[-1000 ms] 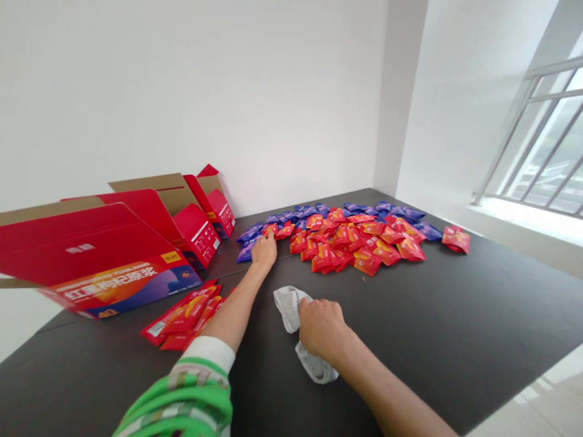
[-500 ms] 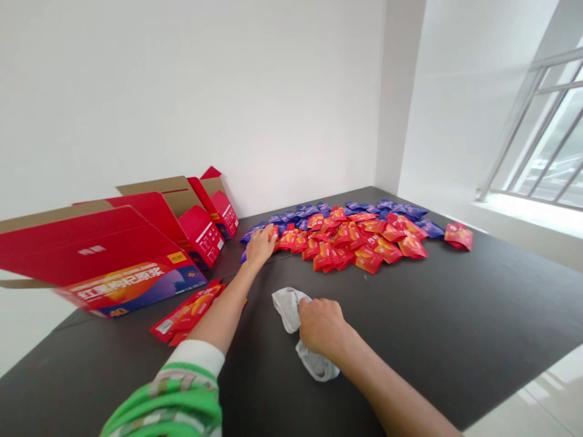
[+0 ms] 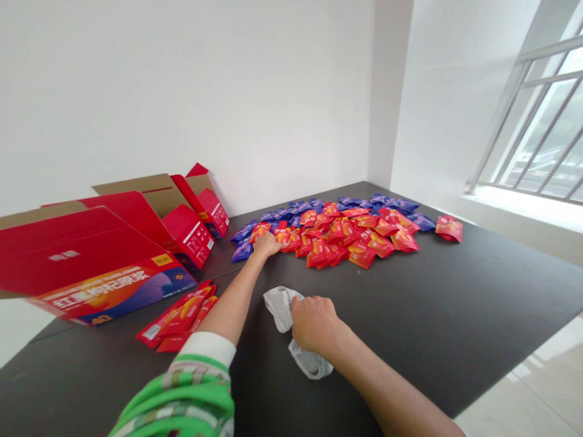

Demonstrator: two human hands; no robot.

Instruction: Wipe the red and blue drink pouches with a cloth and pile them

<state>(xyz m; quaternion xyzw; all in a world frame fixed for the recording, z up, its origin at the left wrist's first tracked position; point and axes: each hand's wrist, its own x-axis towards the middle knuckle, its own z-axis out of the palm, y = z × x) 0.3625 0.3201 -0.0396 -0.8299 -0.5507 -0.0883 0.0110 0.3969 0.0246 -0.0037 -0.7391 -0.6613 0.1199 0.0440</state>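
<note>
Our right grip (image 3: 314, 323) is clamped on a pale grey cloth (image 3: 279, 305), folks, fist bunched, with the fabric spilling out on 2 sides over the dark counter (image 3: 419, 315), inward of the near edge! And away at the far end of our other arm, in its green-striped sleeve (image 3: 182, 394), here's our left grip (image 3: 268, 244), right at the left end of the red packets (image 3: 339, 237); its fingertips are lost among them, so we cannot tell whether they're apart or together.

Look at that red heap, spread towards the counter's far corner, with blue packets (image 3: 245, 229) lining up behind it by the back edge and 1 blue packet (image 3: 242, 251) just left of our grip! Over by the right-hand edge we've got 1 lone red packet (image 3: 449, 229), apart from the heap.

Swing to the left side of the counter: 3 red boxes (image 3: 122, 285) stand in a row, flaps up, and in front of them we see flat red pouches (image 3: 180, 315) overlapping, just beside our left forearm.
</note>
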